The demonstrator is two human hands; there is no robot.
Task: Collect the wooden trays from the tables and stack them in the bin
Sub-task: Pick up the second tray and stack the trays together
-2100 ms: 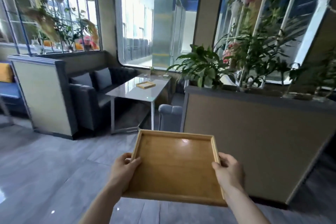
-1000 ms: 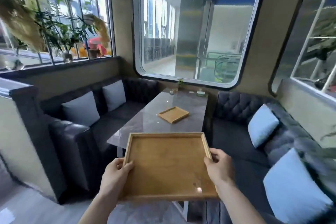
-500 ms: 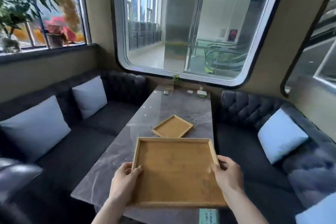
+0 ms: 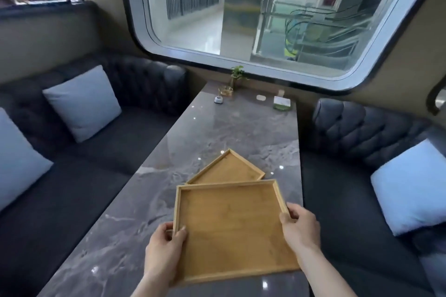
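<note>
I hold a wooden tray (image 4: 231, 231) flat over the near part of a grey marble table (image 4: 217, 128). My left hand (image 4: 164, 248) grips its left rim and my right hand (image 4: 299, 226) grips its right rim. A second wooden tray (image 4: 226, 169) lies turned at an angle on the table just beyond the held one; its near part is hidden behind the held tray's far edge. No bin is in view.
Dark tufted sofas flank the table, with pale blue cushions on the left (image 4: 82, 103) and on the right (image 4: 410, 185). At the table's far end stand a small plant (image 4: 236, 77), a gold dish (image 4: 225, 91) and a tissue box (image 4: 281, 103), under a large rounded window.
I have walked up to the booth table carrying the tray. The held tray now hangs over the tabletop, its far edge overlapping the tray that lies there.
</note>
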